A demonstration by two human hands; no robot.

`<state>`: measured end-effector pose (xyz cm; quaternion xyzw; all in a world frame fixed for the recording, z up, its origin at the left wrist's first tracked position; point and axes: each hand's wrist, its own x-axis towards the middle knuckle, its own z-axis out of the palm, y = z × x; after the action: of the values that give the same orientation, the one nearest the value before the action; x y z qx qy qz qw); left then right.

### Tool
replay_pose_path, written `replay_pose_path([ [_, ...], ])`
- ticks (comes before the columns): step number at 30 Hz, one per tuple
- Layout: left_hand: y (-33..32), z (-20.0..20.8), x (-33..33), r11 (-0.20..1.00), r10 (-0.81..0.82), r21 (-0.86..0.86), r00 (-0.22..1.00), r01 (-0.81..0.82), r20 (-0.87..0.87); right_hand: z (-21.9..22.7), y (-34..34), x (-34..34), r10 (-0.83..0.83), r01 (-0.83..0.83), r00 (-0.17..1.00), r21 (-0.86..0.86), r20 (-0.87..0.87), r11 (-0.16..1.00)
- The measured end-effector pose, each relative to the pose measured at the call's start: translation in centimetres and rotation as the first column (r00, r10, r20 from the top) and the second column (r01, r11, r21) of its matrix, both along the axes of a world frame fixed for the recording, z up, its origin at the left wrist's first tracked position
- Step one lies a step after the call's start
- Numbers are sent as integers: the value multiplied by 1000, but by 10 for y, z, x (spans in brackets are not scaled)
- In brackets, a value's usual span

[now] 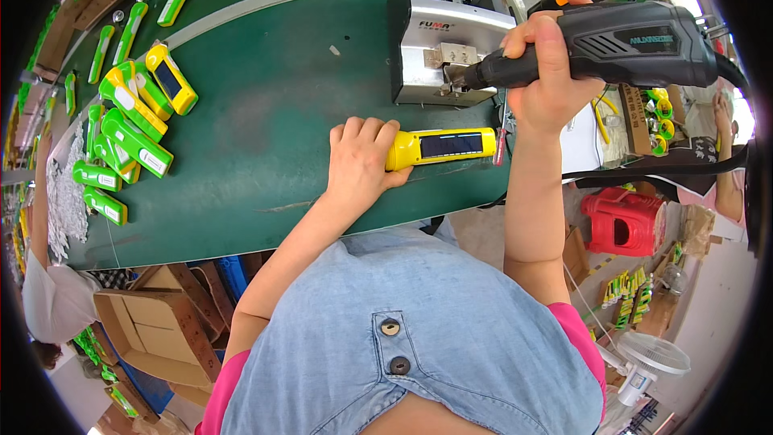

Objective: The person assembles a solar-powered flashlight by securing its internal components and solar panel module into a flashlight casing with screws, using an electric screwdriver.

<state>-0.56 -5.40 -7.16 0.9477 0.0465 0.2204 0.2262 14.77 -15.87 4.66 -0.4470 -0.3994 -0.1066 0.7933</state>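
Observation:
A black electric screwdriver (636, 40) is gripped in my right hand (551, 72), fingers wrapped round its front part. It lies tilted to the left, and its nose meets the small front block of a metal box-shaped screw feeder (415, 60). My left hand (361, 155) is closed round the left end of a yellow flashlight (407, 150) with a dark solar panel facing up. The flashlight lies flat on the green tabletop (282, 97), pointing right. A small red-handled screwdriver (499, 147) is at its right end.
Several green and yellow flashlights (133, 141) are heaped at the left of the table, with more toward the far edge. A red stool (624, 221) and a white fan (648, 358) stand on the right. Cardboard boxes (157, 338) are below the table. Other people's arms (729, 185) show at the right edge.

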Motion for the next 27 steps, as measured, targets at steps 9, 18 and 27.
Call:
replay_pose_path([
  [9, -2, -3, 1, 1000, 20, -3, 999, -20, 28, -1, 2, 4, -28, 37, 999, -219, 41, 975],
  [18, 3, -4, 5, 1000, 20, -15, 999, -20, 48, -12, -23, -50, 94, -137, 974, -207, -205, 969],
  [27, 1, -1, 4, 999, 21, -33, 999, -20, 33, -34, -22, -67, 158, -176, 971, -87, -177, 981],
])
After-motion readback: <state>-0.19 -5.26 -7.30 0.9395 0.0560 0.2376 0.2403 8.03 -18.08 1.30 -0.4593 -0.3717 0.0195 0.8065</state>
